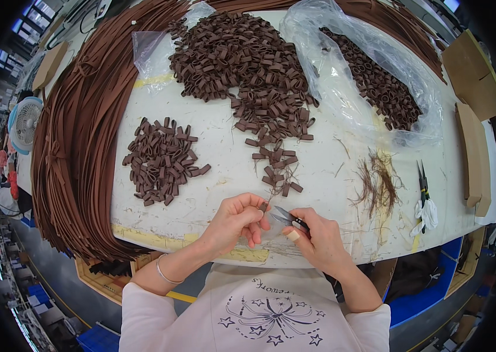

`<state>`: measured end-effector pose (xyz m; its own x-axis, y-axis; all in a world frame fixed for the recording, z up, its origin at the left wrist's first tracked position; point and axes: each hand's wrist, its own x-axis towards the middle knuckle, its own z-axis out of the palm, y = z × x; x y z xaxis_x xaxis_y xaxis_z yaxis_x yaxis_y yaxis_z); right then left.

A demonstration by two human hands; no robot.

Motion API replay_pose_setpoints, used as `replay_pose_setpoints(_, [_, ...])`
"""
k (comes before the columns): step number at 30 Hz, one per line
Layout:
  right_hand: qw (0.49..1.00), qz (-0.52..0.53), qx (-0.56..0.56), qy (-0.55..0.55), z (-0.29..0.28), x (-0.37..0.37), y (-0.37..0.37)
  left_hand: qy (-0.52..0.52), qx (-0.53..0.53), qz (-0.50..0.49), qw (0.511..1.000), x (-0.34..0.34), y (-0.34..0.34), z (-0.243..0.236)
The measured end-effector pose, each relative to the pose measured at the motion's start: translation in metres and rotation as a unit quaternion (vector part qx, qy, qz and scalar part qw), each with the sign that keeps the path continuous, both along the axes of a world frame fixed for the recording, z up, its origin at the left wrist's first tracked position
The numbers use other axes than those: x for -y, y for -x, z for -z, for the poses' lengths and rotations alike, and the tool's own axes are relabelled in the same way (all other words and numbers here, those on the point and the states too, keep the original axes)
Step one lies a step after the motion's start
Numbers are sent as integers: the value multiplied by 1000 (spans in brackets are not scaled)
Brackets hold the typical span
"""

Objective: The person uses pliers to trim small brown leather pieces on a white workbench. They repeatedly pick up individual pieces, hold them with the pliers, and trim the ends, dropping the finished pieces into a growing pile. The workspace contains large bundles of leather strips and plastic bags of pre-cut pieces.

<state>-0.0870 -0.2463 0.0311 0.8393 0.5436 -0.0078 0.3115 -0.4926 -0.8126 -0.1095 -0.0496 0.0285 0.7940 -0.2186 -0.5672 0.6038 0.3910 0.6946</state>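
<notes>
My left hand (pixel 237 222) pinches a small brown strap loop (pixel 264 207) between thumb and fingers, with loose thread ends at its top. My right hand (pixel 318 237) is closed around dark thread snips (pixel 286 217), whose blades point left toward the loop, a short gap away. A bandage wraps one right-hand finger. Beyond my hands, a large heap of brown loops (pixel 242 58) trails down the table toward me. A smaller pile of loops (pixel 161 159) lies to the left.
Long brown straps (pixel 78 152) hang over the table's left side. A clear plastic bag (pixel 342 76) holds more loops at the far right. Thread clippings (pixel 377 183) lie right of my hands, near pliers with cloth-wrapped handles (pixel 425 202). Cardboard (pixel 474 158) stands along the right edge.
</notes>
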Motion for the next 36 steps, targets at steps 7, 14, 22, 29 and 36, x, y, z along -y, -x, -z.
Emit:
replay_pose_setpoints(7, [1000,-6,-2,8,5,-5,2,-35,0,9,999,-2,8,5])
replay_pose_setpoints(14, [1000,-6,13,6,6,-8,-2,-35,3,13,999,0,8,4])
replay_pose_setpoints(22, [997,-20,64,28,6,-12,-5,-55,13,33,998,0,8,4])
replay_pose_setpoints(29, [999,-9,35,-19,10,-12,-7,-52,16,33,998,-2,6,4])
replay_pose_setpoints(36, [999,-16,-19,-48,9,-7,-10,-35,37,13,999,-3,8,7])
